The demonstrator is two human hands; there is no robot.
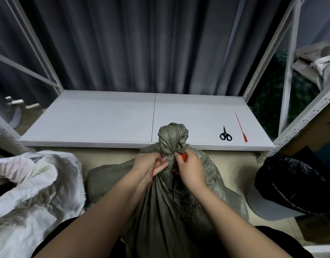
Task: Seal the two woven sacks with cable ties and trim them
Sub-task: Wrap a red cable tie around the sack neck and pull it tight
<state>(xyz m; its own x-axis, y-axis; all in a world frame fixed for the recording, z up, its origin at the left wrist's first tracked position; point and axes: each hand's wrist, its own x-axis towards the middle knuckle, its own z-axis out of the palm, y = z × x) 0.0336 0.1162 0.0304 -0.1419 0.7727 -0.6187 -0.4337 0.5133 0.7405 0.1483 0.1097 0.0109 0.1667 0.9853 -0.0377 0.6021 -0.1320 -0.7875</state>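
Green sack (160, 211) upright, neck topmost.

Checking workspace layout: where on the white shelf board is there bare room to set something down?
The white shelf board is bare left of its centre seam and behind the green sack's neck. Its right front corner is crowded: scissors beside a spare red cable tie.

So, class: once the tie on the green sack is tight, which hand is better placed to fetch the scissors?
Probably the right hand: the scissors lie on the shelf board to its right, while the left hand would cross the green sack.
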